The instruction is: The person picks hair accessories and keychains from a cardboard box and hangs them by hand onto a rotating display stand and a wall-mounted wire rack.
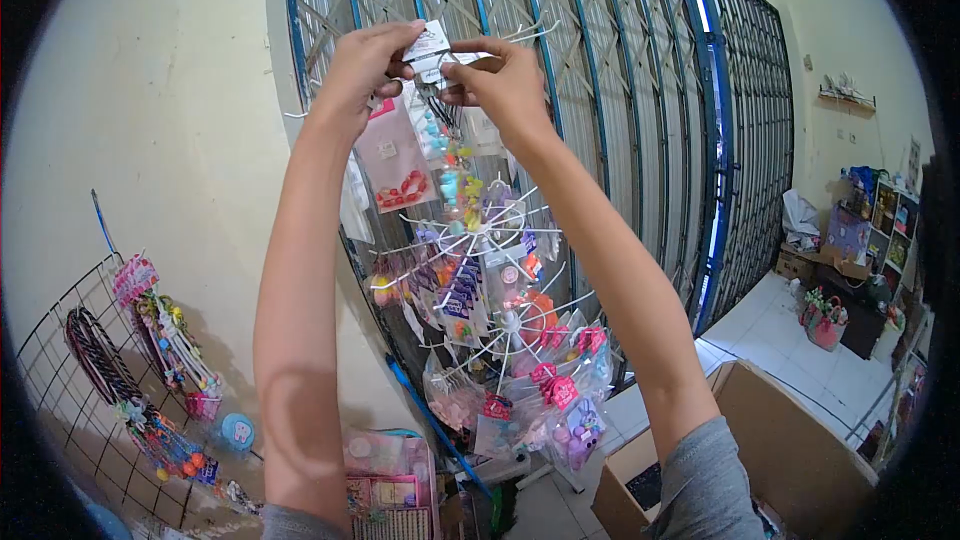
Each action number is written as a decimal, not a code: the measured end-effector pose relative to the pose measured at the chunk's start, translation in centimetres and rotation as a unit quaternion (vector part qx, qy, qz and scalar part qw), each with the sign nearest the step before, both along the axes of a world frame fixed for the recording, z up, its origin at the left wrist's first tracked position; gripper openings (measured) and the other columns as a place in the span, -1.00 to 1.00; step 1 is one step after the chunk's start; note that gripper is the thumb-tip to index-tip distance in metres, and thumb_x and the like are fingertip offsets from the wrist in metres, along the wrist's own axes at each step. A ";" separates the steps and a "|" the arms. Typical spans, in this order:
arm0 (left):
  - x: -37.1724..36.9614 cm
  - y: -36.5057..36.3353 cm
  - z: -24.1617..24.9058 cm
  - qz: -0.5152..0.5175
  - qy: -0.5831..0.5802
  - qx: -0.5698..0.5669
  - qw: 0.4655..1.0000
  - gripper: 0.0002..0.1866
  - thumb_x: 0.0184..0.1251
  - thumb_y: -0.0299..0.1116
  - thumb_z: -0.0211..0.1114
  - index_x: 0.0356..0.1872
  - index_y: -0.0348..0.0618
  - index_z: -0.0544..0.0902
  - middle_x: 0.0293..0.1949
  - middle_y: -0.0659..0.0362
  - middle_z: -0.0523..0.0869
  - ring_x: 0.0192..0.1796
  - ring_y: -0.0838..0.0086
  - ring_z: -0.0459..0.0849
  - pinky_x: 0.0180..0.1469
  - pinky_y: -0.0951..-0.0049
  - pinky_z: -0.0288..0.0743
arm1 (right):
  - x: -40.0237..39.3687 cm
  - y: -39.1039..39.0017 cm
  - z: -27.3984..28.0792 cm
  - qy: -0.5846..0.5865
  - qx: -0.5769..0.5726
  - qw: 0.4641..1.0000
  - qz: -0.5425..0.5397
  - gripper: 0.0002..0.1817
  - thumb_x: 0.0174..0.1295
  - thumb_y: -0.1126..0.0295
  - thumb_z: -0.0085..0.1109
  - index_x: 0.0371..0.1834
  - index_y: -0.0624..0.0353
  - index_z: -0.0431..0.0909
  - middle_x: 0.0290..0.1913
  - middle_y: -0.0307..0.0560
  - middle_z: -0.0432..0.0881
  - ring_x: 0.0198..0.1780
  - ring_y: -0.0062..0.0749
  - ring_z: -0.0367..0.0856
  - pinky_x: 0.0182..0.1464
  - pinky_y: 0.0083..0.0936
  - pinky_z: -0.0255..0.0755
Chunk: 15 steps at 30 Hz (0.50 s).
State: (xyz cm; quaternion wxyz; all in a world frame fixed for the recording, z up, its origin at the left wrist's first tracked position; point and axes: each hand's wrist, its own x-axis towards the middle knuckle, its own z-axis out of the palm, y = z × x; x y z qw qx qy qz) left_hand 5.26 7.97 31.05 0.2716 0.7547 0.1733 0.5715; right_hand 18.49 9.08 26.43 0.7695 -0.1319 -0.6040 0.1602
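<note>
Both arms reach up to the top of a white wire display rack (482, 232). My left hand (370, 70) pinches a small white card (428, 42) with dark print by its upper left side. At the card's right, my right hand (500, 90) has its thumb and fingers closed on the card's lower edge area. Below the card hang dark cords and strings of coloured beads (452, 175). A clear packet with red pieces (402, 175) hangs just under my left hand. More packets fill the lower hooks of the rack.
A folding metal gate (640, 140) stands behind the rack. At the left, a black wire grid (60, 390) bears beaded strands (165, 340). An open cardboard box (790, 430) is at the lower right, and a pink tray (385, 490) is at the bottom.
</note>
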 end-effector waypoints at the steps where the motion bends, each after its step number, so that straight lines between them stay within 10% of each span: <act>1: 0.1 0.1 -0.1 -0.002 -0.001 0.004 1.000 -0.82 0.01 -0.31 0.14 -0.48 -0.23 0.53 -0.61 0.30 0.46 -0.63 0.73 0.34 -0.72 0.77 0.01 | 0.0 0.4 -0.1 0.008 0.000 1.000 -0.019 -0.78 -0.20 0.62 0.09 -0.39 0.38 0.47 -0.63 -0.02 0.53 -0.65 -0.48 0.53 -0.59 -0.68 0.42; 8: 1.3 -0.5 -0.2 0.100 -0.012 0.072 0.992 -0.82 -0.05 -0.26 0.17 -0.50 -0.16 0.55 -0.68 0.37 0.40 -0.67 0.75 0.31 -0.69 0.75 0.03 | -0.3 3.3 -0.3 0.032 0.002 0.998 -0.056 -0.82 -0.20 0.56 0.12 -0.44 0.32 0.50 -0.65 -0.03 0.53 -0.66 -0.47 0.52 -0.60 -0.67 0.35; 10: 1.6 -0.4 -0.1 0.114 -0.016 0.081 0.990 -0.83 -0.05 -0.27 0.17 -0.52 -0.16 0.55 -0.69 0.37 0.39 -0.67 0.75 0.31 -0.68 0.75 0.03 | -0.1 3.1 -0.6 0.016 0.069 0.965 -0.254 -0.81 -0.12 0.39 0.12 -0.51 0.33 0.51 -0.63 -0.06 0.54 -0.61 -0.47 0.51 -0.54 -0.64 0.34; 15: 2.2 0.0 0.1 0.099 -0.037 0.078 0.991 -0.85 -0.07 -0.31 0.16 -0.57 -0.17 0.53 -0.69 0.36 0.39 -0.67 0.73 0.30 -0.70 0.75 0.02 | 0.3 -1.7 0.6 0.085 0.060 0.988 -0.117 -0.65 -0.05 0.20 0.07 -0.57 0.36 0.50 -0.64 -0.10 0.53 -0.59 -0.53 0.47 -0.49 -0.65 0.32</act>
